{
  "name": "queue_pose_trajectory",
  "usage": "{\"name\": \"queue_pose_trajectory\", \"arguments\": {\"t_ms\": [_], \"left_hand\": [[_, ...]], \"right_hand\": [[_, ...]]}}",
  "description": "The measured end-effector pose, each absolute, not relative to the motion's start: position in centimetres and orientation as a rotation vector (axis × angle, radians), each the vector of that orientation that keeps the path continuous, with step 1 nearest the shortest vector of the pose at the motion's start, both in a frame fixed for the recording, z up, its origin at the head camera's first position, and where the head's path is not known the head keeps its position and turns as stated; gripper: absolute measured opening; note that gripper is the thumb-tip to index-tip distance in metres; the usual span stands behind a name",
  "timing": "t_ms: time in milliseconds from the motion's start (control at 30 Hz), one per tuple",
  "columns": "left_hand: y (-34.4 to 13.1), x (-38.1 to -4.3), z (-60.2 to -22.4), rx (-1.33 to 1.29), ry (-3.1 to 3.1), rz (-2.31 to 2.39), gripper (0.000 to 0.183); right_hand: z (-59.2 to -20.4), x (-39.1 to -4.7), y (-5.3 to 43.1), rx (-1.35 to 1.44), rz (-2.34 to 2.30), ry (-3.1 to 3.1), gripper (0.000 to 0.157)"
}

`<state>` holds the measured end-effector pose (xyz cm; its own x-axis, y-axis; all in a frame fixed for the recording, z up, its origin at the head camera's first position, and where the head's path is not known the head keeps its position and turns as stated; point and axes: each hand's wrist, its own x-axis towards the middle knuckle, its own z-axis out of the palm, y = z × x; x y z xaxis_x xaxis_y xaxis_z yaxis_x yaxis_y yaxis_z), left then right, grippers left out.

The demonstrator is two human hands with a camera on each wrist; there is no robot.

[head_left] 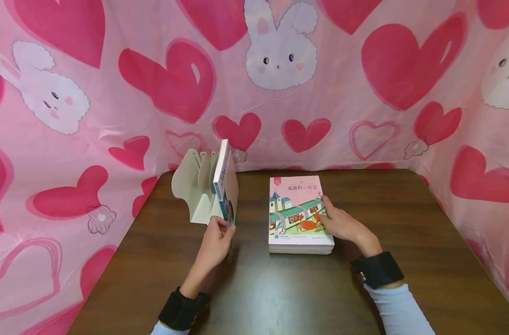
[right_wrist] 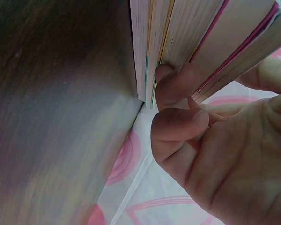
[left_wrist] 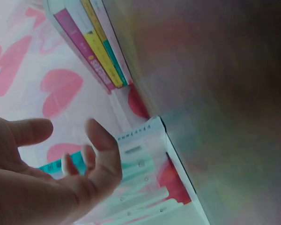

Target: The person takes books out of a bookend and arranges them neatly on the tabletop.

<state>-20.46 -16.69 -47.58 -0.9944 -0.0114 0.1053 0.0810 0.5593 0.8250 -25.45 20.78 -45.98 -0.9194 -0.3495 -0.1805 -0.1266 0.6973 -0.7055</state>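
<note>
A thin book (head_left: 223, 181) with a white and blue edge stands upright in the cream file rack (head_left: 186, 179) at the left. My left hand (head_left: 215, 242) is at its lower front corner; in the left wrist view, thumb and forefinger stand apart with nothing between them. Right of centre lies a stack of books, its top one a pink picture book (head_left: 294, 195) with a red crab on the cover. My right hand (head_left: 347, 228) grips the top book's right edge, thumb on the cover. In the right wrist view, curled fingers (right_wrist: 175, 126) lie against the stacked page edges (right_wrist: 182, 37).
Dark wooden table (head_left: 304, 298) lies under everything. A pink curtain (head_left: 338, 93) with hearts and rabbits hangs behind and along both sides. Coloured book spines (left_wrist: 91, 47) of the stack show in the left wrist view. Black bands (head_left: 377, 270) circle both wrists.
</note>
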Motion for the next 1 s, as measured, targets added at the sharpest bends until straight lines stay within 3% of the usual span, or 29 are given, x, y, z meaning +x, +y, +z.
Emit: {"name": "queue_pose_trajectory", "arguments": {"t_ms": [467,1000], "left_hand": [[-16.3,-23.1,-47.0,-0.099,-2.599,-1.520,0.069],[-16.0,-24.6,-47.1,-0.170,-2.514,-1.457,0.068]], "right_hand": [[-46.2,-25.5,21.0,-0.367,-1.055,2.592,0.080],[-46.2,-25.5,20.6,-0.370,-1.034,2.604,0.079]]}}
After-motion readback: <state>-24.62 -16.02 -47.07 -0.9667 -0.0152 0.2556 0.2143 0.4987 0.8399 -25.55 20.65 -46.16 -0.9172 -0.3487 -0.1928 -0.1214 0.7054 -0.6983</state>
